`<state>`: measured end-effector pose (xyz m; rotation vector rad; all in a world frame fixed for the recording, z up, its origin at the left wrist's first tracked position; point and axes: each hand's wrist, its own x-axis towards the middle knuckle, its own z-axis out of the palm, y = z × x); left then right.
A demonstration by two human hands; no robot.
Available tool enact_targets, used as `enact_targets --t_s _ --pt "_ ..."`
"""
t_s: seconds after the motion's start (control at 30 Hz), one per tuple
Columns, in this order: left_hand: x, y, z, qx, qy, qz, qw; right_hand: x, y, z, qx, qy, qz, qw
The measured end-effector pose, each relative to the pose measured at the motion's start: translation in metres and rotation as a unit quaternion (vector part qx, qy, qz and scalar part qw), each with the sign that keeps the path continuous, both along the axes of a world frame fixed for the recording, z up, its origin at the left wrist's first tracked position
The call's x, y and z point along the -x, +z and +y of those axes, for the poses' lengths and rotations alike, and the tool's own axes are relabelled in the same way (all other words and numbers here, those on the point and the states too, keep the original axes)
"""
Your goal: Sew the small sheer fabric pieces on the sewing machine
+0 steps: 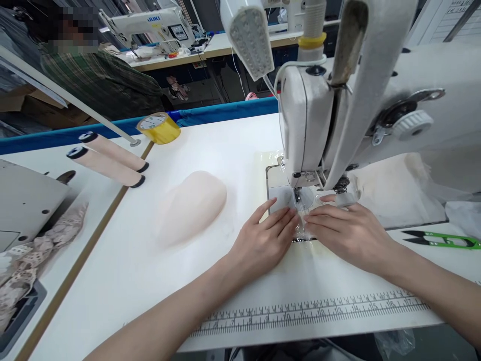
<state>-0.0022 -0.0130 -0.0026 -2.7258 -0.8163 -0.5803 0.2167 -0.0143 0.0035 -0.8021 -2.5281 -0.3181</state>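
A clear, shiny strip (301,229) of material lies under the needle of the white sewing machine (306,110), its outline hard to make out. Just beside the machine's presser foot, the left hand (267,238) and the right hand (347,236) lie palm down, one on either side of the strip, fingers outstretched and not curled round anything, fingertips close to it. Right of the machine's needle, pale fabric (394,188) spreads beneath its arm, with green snips (443,244) nearer the table's front edge. Left of the machine, a beige moulded cup (195,208) sits on the white table (124,281); farther left of it are two pale thread spools (112,160) and a roll of yellow tape (161,130). Beyond the machine, a person in a plaid shirt (97,77) is near a second sewing machine (150,30)
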Motion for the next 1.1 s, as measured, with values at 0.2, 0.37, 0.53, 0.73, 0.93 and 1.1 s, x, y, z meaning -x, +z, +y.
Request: enact_targets --t_s 0.2,0.37,0.53,0.73,0.93,1.1 --pt "-0.002 0.000 0.005 -0.006 0.017 -0.012 1.000 0.000 -0.005 0.007 -0.014 -0.009 -0.009 1.000" --pt "-0.003 0.002 -0.008 0.002 0.014 -0.003 1.000 0.001 -0.007 0.002 -0.023 -0.015 -0.001 1.000" --pt "-0.003 0.001 -0.010 0.009 0.022 -0.009 1.000 0.001 -0.009 -0.002 -0.023 -0.024 -0.012 0.999" --pt "-0.003 -0.002 0.002 0.006 0.029 -0.023 0.999 0.003 -0.012 0.005 -0.028 -0.039 -0.015 0.999" --pt "-0.004 -0.002 0.012 0.010 0.045 -0.015 0.999 0.008 -0.011 0.010 -0.035 -0.062 -0.017 0.997" --pt "-0.004 -0.001 0.006 0.012 0.048 -0.009 0.999 0.008 -0.008 0.006 -0.023 -0.077 -0.012 0.997"
